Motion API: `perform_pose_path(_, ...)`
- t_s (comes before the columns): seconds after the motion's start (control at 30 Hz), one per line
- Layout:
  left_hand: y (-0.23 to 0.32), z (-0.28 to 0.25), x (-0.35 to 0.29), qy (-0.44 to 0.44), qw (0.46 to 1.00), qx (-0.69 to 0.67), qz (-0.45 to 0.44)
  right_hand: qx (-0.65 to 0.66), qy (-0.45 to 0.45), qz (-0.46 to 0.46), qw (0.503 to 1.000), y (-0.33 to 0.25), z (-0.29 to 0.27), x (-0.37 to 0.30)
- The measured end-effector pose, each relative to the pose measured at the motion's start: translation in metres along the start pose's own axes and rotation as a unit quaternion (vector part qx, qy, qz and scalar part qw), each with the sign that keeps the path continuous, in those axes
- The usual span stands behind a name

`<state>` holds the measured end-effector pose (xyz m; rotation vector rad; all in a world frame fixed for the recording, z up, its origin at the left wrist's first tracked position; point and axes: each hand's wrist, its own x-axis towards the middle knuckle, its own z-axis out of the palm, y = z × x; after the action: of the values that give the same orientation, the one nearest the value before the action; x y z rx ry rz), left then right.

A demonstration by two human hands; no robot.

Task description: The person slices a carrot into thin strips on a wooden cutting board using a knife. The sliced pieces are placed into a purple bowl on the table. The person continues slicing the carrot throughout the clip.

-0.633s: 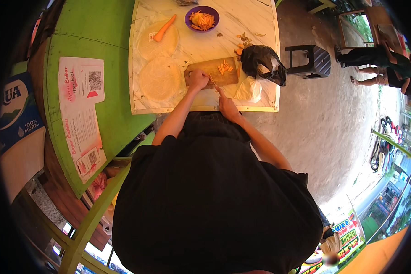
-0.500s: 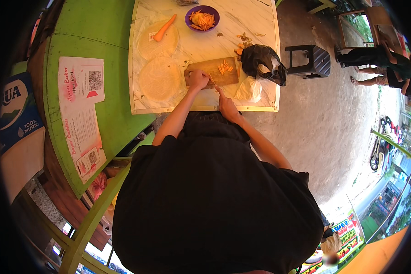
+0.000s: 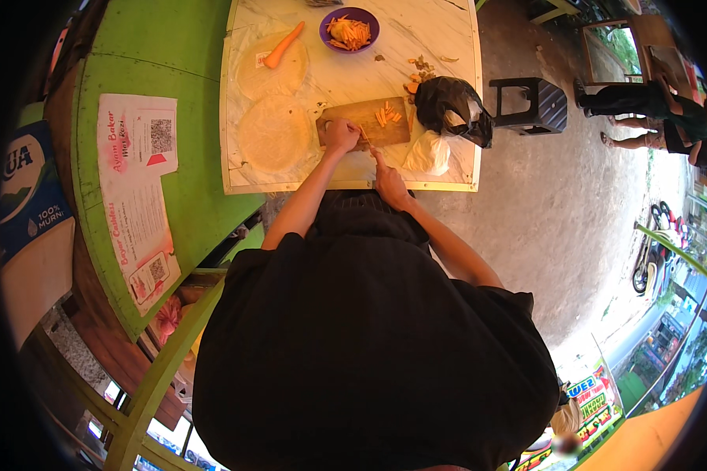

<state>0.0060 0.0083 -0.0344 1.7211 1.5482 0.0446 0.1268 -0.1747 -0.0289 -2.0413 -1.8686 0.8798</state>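
Observation:
A wooden cutting board [image 3: 334, 118] lies near the front edge of the marble-patterned table. On its left part my left hand [image 3: 342, 136] is closed, its fingers bent down on a small piece of carrot that they mostly hide. My right hand [image 3: 391, 187] is wrapped round the handle of a knife, whose thin blade [image 3: 367, 140] points up and left beside the left fingertips. Several cut carrot sticks [image 3: 387, 115] rest on the right half of the board. A whole peeled carrot [image 3: 283, 47] lies at the far left, and a purple bowl [image 3: 323, 38] farther back holds carrot strips.
Two round translucent sheets [image 3: 275, 135] lie left of the board. A black plastic bag [image 3: 440, 98], a pale bag [image 3: 428, 154] and peelings [image 3: 421, 69] crowd its right side. A dark plastic stool [image 3: 546, 106] stands on the floor; people [image 3: 628, 102] are farther right.
The view has shifted very slightly. Both hands stay almost where they were at the board, the knife still beside the left fingertips.

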Motion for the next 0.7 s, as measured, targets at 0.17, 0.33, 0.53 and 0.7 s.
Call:
perform_pose_path(0.17,-0.002,0.004,0.001,0.005,1.0,-0.014,0.007,0.067,0.003,0.027,0.997,0.003,0.002,0.002)
perform_pose_path(0.33,-0.003,-0.002,0.001,-0.007,1.0,-0.016,0.011,0.172,0.029,0.009,0.985,-0.008,-0.021,-0.003)
perform_pose_path(0.53,0.007,-0.012,-0.008,-0.009,1.0,-0.021,0.003,0.198,0.053,0.013,0.979,-0.014,-0.033,-0.007)
perform_pose_path(0.7,0.007,-0.011,-0.009,-0.001,1.0,-0.024,0.0,0.22,0.049,0.029,0.974,-0.016,-0.038,-0.007)
